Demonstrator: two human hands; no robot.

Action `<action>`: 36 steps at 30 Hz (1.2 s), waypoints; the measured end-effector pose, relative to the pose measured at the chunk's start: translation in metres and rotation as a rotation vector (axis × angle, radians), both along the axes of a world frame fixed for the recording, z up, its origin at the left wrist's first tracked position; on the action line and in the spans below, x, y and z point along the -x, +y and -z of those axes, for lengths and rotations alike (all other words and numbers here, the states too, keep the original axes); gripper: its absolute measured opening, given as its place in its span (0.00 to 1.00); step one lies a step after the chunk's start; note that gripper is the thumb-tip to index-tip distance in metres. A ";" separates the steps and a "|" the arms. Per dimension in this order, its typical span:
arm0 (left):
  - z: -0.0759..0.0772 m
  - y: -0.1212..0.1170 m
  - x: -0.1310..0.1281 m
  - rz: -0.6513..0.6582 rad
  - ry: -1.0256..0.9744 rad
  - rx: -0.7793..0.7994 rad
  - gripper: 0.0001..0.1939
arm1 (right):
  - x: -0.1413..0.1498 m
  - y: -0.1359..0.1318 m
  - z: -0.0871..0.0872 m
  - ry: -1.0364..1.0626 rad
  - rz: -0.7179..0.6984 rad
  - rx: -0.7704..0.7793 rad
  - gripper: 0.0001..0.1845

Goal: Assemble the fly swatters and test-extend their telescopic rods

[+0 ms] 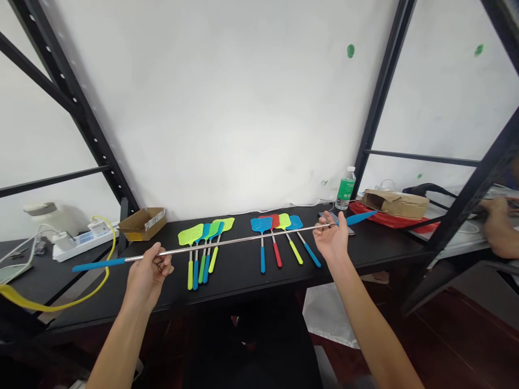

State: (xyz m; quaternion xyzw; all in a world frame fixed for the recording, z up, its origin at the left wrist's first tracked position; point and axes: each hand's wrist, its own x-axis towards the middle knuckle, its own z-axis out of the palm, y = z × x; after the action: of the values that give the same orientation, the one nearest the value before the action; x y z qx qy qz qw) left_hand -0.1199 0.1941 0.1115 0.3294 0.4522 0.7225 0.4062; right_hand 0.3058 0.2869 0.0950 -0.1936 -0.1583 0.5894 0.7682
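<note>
A blue fly swatter [239, 239] with a long extended metal rod stretches across the view above the table. My left hand [152, 270] is closed on the rod near its blue handle. At the other end, my right hand [332, 237] grips the rod beside the blue head, which is seen nearly edge-on. Beneath the rod lie shorter swatters in two groups. The left group holds several yellow, blue and green ones, such as a yellow swatter [190, 234]. On the right are a blue swatter [262, 259], a red swatter [277, 254], a yellow swatter [295, 251] and another blue swatter [311, 254].
A small cardboard box [141, 224] stands at the table's left. Toward the back right are a water bottle [346, 189] and a brown package [395, 204] on red plastic. A yellow cable [109, 254] hangs at left by a power strip [85, 243]. Another person's arm [500, 227] shows at far right.
</note>
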 end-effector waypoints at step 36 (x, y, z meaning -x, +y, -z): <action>-0.018 -0.026 0.022 -0.217 -0.161 -0.242 0.20 | -0.047 0.005 0.000 -0.196 0.285 0.035 0.23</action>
State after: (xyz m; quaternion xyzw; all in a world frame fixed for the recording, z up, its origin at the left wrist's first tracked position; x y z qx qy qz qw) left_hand -0.1424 0.1682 0.1296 0.2662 0.3609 0.8352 0.3184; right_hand 0.3529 0.2920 0.0948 -0.2840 -0.1931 0.4553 0.8214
